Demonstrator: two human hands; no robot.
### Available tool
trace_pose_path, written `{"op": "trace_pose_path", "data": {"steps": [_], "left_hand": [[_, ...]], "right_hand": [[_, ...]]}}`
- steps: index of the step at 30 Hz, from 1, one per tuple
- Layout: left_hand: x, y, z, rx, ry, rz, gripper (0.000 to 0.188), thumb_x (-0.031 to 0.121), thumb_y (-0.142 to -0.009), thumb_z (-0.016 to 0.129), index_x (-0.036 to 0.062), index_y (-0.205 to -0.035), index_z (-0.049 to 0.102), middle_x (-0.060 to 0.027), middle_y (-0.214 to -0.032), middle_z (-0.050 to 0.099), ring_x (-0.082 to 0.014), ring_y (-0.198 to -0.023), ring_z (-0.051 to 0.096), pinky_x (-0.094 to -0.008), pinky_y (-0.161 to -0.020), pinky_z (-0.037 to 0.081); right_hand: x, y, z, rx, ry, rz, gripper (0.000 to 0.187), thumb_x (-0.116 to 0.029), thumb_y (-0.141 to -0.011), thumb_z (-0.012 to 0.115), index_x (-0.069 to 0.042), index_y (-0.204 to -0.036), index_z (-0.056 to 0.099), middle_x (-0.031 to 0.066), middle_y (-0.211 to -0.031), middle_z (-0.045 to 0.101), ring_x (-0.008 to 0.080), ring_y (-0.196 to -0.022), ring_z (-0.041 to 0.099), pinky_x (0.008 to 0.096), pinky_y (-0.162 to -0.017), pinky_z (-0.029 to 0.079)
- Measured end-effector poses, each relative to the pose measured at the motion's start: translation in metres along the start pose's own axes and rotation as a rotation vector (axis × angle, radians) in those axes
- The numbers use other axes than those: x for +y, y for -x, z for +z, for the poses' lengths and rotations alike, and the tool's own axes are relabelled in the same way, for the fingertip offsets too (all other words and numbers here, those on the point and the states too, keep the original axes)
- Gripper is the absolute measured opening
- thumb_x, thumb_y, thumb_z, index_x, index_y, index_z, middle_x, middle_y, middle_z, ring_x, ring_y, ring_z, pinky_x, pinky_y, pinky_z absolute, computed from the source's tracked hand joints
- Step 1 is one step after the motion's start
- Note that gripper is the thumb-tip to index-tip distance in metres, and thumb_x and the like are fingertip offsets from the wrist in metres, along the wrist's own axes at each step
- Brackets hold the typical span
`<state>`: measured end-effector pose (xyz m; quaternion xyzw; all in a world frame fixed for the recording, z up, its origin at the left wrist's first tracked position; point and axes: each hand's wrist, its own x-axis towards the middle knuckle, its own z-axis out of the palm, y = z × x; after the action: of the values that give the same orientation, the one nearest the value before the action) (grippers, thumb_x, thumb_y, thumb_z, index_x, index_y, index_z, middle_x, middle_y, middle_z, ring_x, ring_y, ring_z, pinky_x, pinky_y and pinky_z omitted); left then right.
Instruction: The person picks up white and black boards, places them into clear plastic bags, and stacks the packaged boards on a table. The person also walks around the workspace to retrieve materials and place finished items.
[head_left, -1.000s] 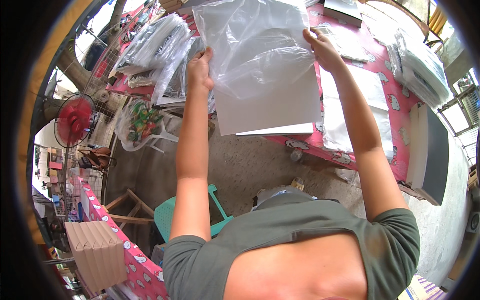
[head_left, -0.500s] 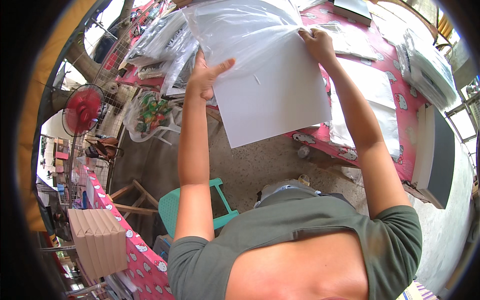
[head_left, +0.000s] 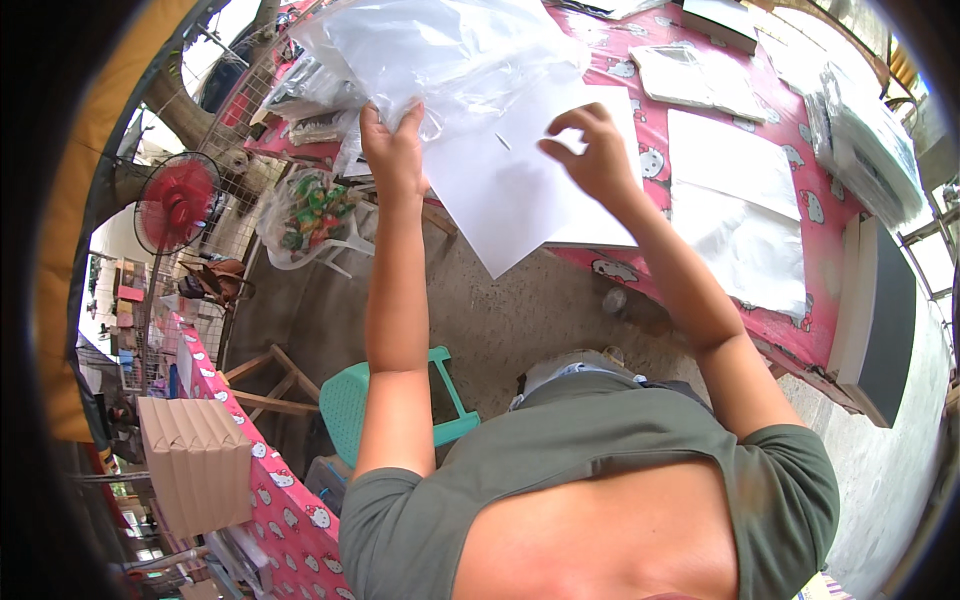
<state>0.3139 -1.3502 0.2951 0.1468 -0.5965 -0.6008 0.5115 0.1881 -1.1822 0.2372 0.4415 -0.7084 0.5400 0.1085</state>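
Observation:
A clear plastic bag [head_left: 450,50] lies crumpled at the top middle, partly over a smooth white sheet [head_left: 490,215]. My left hand [head_left: 396,155] is closed on the bag's near edge, beside the sheet's left side. Below it, one corner of the sheet points toward me past the table edge. My right hand [head_left: 597,155] hovers over the white surface, fingers bent and thumb apart, with nothing visible between them. A second white sheet [head_left: 615,225] shows beneath, on the table. A small white strip [head_left: 503,141] lies between my hands.
The pink patterned table [head_left: 650,125] carries flat white packets [head_left: 735,220], bagged stacks [head_left: 865,140] and a dark-topped box [head_left: 880,320] on the right. A green stool [head_left: 350,405], white chair [head_left: 310,235] and red fan [head_left: 180,203] are on the left. Brown bundles [head_left: 195,460] stand lower left.
My right hand has let go of the plastic bag and moved down and left. The sheet has turned and shifted left, and the bag's right side has dropped leftward.

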Motion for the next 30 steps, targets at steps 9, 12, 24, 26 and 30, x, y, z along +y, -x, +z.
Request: {"op": "trace_pose_path", "data": {"steps": [9, 12, 24, 26, 30], "left_hand": [[0.009, 0.026, -0.009, 0.094, -0.157, 0.142, 0.033, -0.003, -0.073, 0.058, -0.0005, -0.104, 0.046, -0.0105, -0.1, 0.055, -0.019, -0.091, 0.054, -0.0303, -0.08, 0.042], [0.011, 0.034, -0.023, 0.127, -0.164, 0.135, 0.033, -0.003, -0.073, 0.058, -0.0009, -0.104, 0.047, -0.0107, -0.1, 0.055, -0.019, -0.091, 0.053, -0.0301, -0.08, 0.042], [0.022, 0.036, -0.084, 0.119, -0.109, 0.081, 0.031, -0.002, -0.075, 0.056, 0.0019, -0.104, 0.046, -0.0068, -0.099, 0.054, -0.0151, -0.09, 0.051, -0.0272, -0.08, 0.04], [0.021, 0.04, -0.083, 0.048, -0.053, 0.008, 0.032, -0.002, -0.075, 0.056, 0.0027, -0.105, 0.046, -0.0059, -0.1, 0.054, -0.0152, -0.09, 0.051, -0.0271, -0.08, 0.04], [0.0, 0.063, -0.07, -0.041, 0.118, -0.272, 0.037, -0.003, -0.076, 0.056, 0.0043, -0.11, 0.046, -0.0055, -0.104, 0.053, -0.0163, -0.093, 0.051, -0.0286, -0.08, 0.042]], "right_hand": [[-0.042, 0.014, 0.06, -0.056, -0.121, 0.261, 0.016, -0.016, -0.073, 0.066, -0.002, -0.079, 0.061, 0.0143, -0.09, 0.051, 0.0262, -0.082, 0.051, 0.0334, -0.072, 0.043], [-0.047, 0.021, 0.069, -0.122, -0.108, 0.231, 0.013, -0.013, -0.074, 0.063, -0.002, -0.079, 0.061, 0.0145, -0.089, 0.051, 0.0271, -0.084, 0.05, 0.0334, -0.073, 0.042], [-0.075, 0.052, -0.016, -0.818, -0.258, 0.075, 0.014, -0.008, -0.076, 0.056, -0.005, -0.088, 0.062, 0.0052, -0.076, 0.063, 0.0125, -0.065, 0.056, 0.0272, -0.062, 0.046], [-0.011, 0.015, -0.013, -0.201, -0.215, 0.141, 0.031, -0.02, -0.072, 0.067, -0.007, -0.098, 0.058, 0.0055, -0.086, 0.062, 0.0137, -0.07, 0.058, 0.0265, -0.066, 0.046], [0.046, -0.003, -0.029, -0.151, -0.491, 0.51, 0.064, -0.029, -0.071, 0.07, 0.0, -0.119, 0.04, 0.0165, -0.104, 0.053, 0.0236, -0.093, 0.054, 0.0358, -0.075, 0.045]]}}
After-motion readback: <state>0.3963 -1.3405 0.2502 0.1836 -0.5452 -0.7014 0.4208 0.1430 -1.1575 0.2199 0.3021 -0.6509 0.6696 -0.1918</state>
